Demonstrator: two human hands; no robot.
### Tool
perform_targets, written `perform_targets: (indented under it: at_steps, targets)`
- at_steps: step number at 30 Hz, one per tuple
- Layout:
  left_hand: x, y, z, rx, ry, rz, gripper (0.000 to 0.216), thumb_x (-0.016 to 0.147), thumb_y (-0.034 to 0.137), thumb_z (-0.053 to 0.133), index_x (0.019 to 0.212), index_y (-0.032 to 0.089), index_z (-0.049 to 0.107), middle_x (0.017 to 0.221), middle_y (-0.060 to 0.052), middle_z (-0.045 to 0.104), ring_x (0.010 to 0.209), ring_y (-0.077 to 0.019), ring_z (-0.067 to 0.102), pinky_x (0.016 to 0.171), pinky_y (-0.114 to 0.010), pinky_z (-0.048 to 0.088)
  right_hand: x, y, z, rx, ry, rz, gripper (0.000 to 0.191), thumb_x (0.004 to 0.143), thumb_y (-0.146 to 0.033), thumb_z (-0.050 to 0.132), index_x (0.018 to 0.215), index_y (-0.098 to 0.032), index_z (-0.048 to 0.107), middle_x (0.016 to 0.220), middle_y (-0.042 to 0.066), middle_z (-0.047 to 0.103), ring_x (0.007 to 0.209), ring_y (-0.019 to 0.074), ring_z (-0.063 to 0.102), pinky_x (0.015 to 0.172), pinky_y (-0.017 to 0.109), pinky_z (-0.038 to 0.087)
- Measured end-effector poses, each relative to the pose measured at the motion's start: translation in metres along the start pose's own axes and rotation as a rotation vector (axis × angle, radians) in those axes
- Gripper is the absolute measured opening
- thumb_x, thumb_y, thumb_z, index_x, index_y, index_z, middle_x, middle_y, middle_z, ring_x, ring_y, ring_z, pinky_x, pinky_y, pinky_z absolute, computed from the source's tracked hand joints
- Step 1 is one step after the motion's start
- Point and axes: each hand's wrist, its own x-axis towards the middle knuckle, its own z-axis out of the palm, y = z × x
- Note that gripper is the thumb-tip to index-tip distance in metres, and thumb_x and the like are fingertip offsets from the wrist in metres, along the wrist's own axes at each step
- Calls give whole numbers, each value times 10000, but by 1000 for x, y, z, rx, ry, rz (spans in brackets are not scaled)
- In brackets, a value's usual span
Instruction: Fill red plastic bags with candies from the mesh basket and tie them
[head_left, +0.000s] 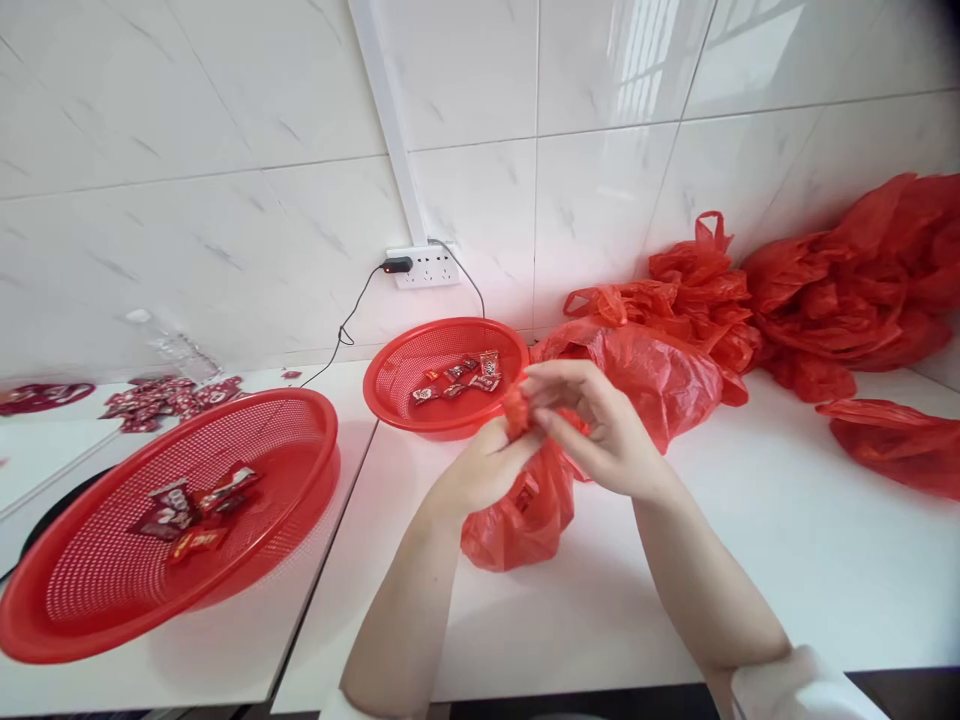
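A small red plastic bag (525, 515) with packets inside hangs over the white counter in the middle of the head view. My left hand (484, 470) pinches the bag's twisted neck from the left. From the right, my right hand (600, 430) curls its fingers round the same gathered top. Both hands are closed on the bag, above the counter's middle.
A large red mesh basket (90, 590) with a few candy packets sits at the left. A smaller red basket (397, 375) with packets stands behind the hands. Crumpled red bags (840, 290) pile along the right wall. A wall socket (424, 266) with a plugged cable is behind.
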Motion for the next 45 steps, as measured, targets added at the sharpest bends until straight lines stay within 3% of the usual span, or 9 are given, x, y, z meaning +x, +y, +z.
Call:
perform_targets:
  at_steps: [4,9,14,19,26,30,35,38,45]
  targets:
    - [2,-6,-7,-147,154,-181,327,857,521,613,1016,236,625,692,32,541,558,-73,487,517,-195,403,3,10,-17,-60,-120,102,407,907,-178,545,1303,-267,517,1308,73,571,1153,216,586,990,425,506]
    - [7,-9,-9,-221,124,-213,353,862,529,601,884,177,616,483,81,393,363,-31,301,374,-168,245,3,20,-26,15,-186,249,156,915,-232,551,1044,-218,638,945,32,693,873,178,670,829,366,561]
    - [11,-7,-19,-347,-28,-144,476,943,505,447,1255,164,562,443,33,542,295,-85,404,364,-192,324,4,31,-35,6,63,293,76,895,-245,588,957,-211,615,935,32,645,879,175,642,820,347,543]
    - [20,-13,-32,-591,-104,-177,483,969,454,411,1358,182,504,633,-41,679,393,-96,530,467,-200,429,3,30,-37,209,338,247,111,877,-288,642,931,-242,556,935,10,574,841,140,622,768,291,564]
    - [23,-13,-38,-869,-39,-138,315,974,322,400,1137,206,644,705,-24,628,526,-83,559,550,-191,474,-5,9,-35,448,-228,339,65,877,-210,640,885,-198,578,825,17,571,762,139,586,688,284,523]
    - [19,-12,-31,-736,-109,-83,301,938,397,457,904,168,649,643,1,532,462,-70,487,498,-195,439,-3,13,-35,419,-265,269,48,897,-202,585,940,-205,606,915,37,589,858,161,589,796,324,520]
    - [13,-11,-20,-337,-141,42,452,923,560,424,917,167,647,494,42,424,367,-68,363,400,-191,313,2,19,-22,274,-249,246,421,888,-174,546,1294,-279,506,1327,58,531,1262,218,487,1065,420,408]
    - [11,-11,-22,-111,-72,84,466,943,530,415,906,148,679,492,26,473,381,-83,424,440,-220,371,3,19,-14,153,-408,340,608,849,-131,572,1408,-289,393,1161,43,622,1104,195,588,948,381,491]
    - [14,-15,-36,229,435,303,330,923,413,519,883,164,731,797,-68,696,792,-205,660,740,-314,516,4,24,-7,-54,-459,417,606,861,-179,558,1423,-295,364,820,-29,574,621,108,507,599,267,472]
